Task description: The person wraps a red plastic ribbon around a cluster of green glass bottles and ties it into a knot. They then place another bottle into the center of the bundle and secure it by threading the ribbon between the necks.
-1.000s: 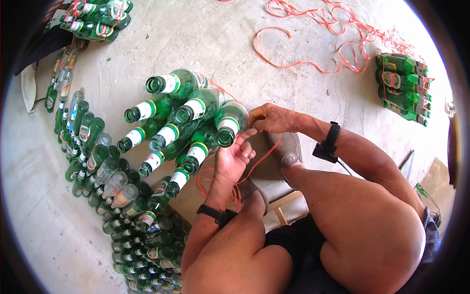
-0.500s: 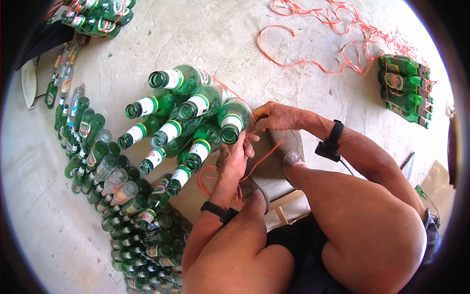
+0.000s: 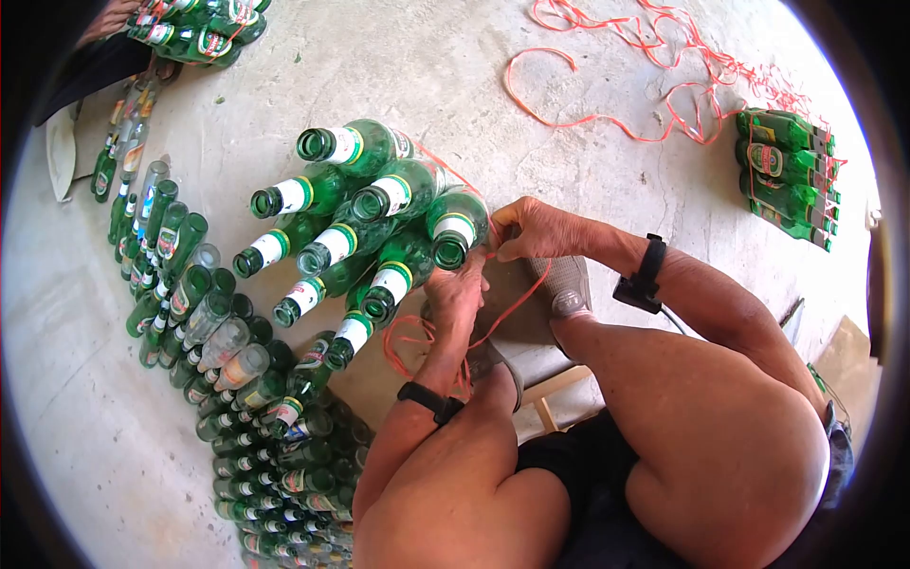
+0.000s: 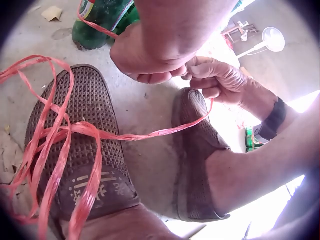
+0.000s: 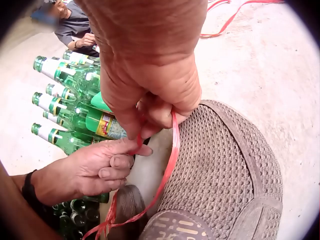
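Observation:
Several green beer bottles lie stacked in a bundle, necks toward the lower left in the head view. Red plastic string runs along the bundle's far side to the hands. My right hand pinches the string at the bundle's right edge; in the right wrist view a length of string hangs from its curled fingers. Just below the nearest bottle, my left hand is partly hidden by that bottle's neck. The right wrist view shows the left hand with string between thumb and fingers, fingertips close to the right hand's.
Loose string lies across my left shoe. A large group of bottles stands at lower left. One tied bottle bundle sits at right, near tangled string. Another person is beyond the bottles.
My left hand has turned over from palm up and moved slightly upward, its fingers now curling in beside the right hand. The right hand stays at the bundle's edge with the string.

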`<state>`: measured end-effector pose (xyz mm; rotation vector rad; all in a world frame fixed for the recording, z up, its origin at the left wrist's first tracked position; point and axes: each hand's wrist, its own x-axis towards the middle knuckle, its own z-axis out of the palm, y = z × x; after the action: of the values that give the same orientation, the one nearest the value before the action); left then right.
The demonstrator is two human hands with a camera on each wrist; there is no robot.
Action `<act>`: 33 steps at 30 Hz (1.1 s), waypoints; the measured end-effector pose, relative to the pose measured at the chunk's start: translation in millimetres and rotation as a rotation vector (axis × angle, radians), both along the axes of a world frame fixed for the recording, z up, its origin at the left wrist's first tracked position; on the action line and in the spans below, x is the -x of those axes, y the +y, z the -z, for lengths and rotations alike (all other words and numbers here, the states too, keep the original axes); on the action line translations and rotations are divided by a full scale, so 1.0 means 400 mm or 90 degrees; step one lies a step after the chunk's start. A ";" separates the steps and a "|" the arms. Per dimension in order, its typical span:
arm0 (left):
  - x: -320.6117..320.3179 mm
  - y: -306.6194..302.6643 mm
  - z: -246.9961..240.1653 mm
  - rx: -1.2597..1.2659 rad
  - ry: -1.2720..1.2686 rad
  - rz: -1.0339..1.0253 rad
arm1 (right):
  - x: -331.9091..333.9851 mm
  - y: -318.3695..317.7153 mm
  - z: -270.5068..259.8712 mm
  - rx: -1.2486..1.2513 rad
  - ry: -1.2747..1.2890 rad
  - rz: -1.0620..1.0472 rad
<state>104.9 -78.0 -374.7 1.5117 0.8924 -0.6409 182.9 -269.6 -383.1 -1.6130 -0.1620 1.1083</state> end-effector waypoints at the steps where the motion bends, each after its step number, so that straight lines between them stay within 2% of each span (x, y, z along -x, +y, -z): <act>1: -0.005 -0.003 -0.006 -0.018 0.006 0.004 | 0.004 0.002 0.004 0.002 -0.014 0.006; 4: -0.005 -0.004 -0.019 -0.043 0.001 0.014 | 0.013 0.008 -0.001 0.057 -0.004 0.016; 11: 0.027 -0.002 0.009 -0.010 -0.084 -0.016 | 0.015 0.014 -0.019 0.027 0.048 0.063; 14: 0.046 0.013 0.047 -0.017 -0.149 0.064 | 0.017 0.014 -0.025 0.012 0.061 0.085; 17: 0.051 0.030 0.037 -0.059 -0.199 0.211 | 0.016 0.011 -0.028 0.015 0.060 0.096; 20: 0.073 0.041 0.045 0.099 -0.112 0.130 | 0.031 0.014 -0.007 0.025 0.046 0.108; 23: 0.106 0.052 0.091 0.003 -0.373 0.257 | 0.039 0.015 0.014 0.055 0.038 0.106; 26: 0.088 0.052 0.038 0.050 -0.205 0.221 | 0.045 0.021 0.017 0.065 0.045 0.108; 29: 0.079 0.047 0.023 0.026 -0.199 0.262 | 0.036 0.021 0.011 0.085 0.041 0.109; 33: 0.084 0.041 0.026 0.053 -0.199 0.200 | 0.041 0.018 0.032 0.103 0.006 0.098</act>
<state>71.4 -61.7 -385.3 1.6356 0.3890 -0.6342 166.6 -262.2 -395.8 -1.7325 0.0596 1.0320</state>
